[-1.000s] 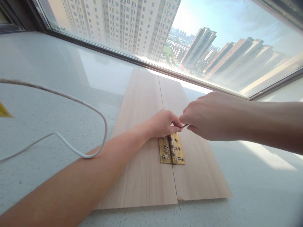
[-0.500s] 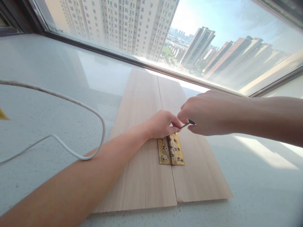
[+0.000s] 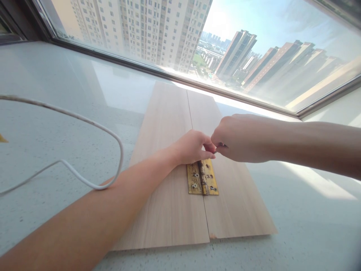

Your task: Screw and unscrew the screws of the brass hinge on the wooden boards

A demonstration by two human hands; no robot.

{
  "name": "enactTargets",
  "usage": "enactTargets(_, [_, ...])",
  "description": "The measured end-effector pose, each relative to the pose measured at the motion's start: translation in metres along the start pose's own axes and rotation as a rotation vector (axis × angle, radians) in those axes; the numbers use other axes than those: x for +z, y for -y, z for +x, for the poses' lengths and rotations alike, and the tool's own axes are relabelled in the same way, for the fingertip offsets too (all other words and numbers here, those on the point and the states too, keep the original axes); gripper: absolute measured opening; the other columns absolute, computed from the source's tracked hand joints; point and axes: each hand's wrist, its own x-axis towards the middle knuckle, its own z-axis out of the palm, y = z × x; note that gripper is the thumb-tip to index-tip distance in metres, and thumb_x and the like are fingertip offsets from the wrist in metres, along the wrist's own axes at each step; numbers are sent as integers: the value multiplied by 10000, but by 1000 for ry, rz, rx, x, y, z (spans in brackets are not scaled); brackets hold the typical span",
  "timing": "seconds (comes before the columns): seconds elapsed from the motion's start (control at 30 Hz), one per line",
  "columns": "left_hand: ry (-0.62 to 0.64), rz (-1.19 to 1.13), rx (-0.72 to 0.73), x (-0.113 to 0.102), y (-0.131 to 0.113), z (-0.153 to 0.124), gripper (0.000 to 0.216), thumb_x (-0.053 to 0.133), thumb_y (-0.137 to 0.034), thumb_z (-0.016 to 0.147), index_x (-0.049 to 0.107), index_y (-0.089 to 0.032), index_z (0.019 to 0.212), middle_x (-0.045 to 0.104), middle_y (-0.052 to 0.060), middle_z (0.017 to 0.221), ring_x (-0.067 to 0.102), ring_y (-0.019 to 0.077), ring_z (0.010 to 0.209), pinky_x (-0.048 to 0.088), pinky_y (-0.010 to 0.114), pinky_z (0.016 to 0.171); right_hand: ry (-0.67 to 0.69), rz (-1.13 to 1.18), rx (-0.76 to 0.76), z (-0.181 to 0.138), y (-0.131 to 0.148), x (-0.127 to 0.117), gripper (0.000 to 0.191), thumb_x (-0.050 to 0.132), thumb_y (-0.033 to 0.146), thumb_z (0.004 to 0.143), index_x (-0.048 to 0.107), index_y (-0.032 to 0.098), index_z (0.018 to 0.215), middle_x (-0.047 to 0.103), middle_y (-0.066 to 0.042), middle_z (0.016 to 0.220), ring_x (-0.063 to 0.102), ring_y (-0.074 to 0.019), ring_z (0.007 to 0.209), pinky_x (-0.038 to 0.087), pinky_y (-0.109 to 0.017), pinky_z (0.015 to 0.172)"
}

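My right hand (image 3: 239, 137) is closed in a fist around a screwdriver (image 3: 216, 151). Only a bit of its thin shaft shows, and the dark handle is hidden in the fist. The fingers of my left hand (image 3: 193, 146) pinch at the shaft's tip; whatever small thing they hold there is hidden. Just below lies a worn brass hinge (image 3: 202, 178), spanning the seam between the left wooden board (image 3: 166, 214) and the right wooden board (image 3: 237, 210). Screws sit in several of its holes, some standing proud or tilted. My left hand covers the hinge's far end.
A white cable (image 3: 84, 122) loops in from the left and crosses over my left forearm. The boards lie on a pale speckled sill (image 3: 56, 146). Beyond their far end runs a dark window frame (image 3: 135, 64). A yellow tip (image 3: 3, 139) shows at the left edge.
My right hand has turned and closed further over the screwdriver, so its dark handle end no longer shows. My left hand stays at the far end of the hinge.
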Motion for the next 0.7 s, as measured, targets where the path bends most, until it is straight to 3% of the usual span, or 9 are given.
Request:
enactTargets(0.23, [-6,-2,11,1,-1,0,105,625,-183,722,699,-141,784,711,20,800,595,119,731,442,260,693,-69,-143,-113,-5,-8,1,67,574,217,702,636,226,679,583,-28,648,484,-150,515,282,-305,482])
enactTargets(0.37, [3,17,28,0,0,-1,105,611,-180,723,698,-149,773,706,11,771,559,116,691,430,263,666,-98,-241,-184,-7,-10,1,163,522,154,725,592,199,586,532,-26,551,445,-136,480,262,-308,481])
enactTargets(0.7, [-6,-1,-59,-2,-3,0,115,676,-220,683,717,-139,754,706,25,768,520,118,647,416,274,637,8,-102,-28,4,3,-2,202,514,241,725,581,185,543,480,-35,493,452,-147,430,291,-301,443])
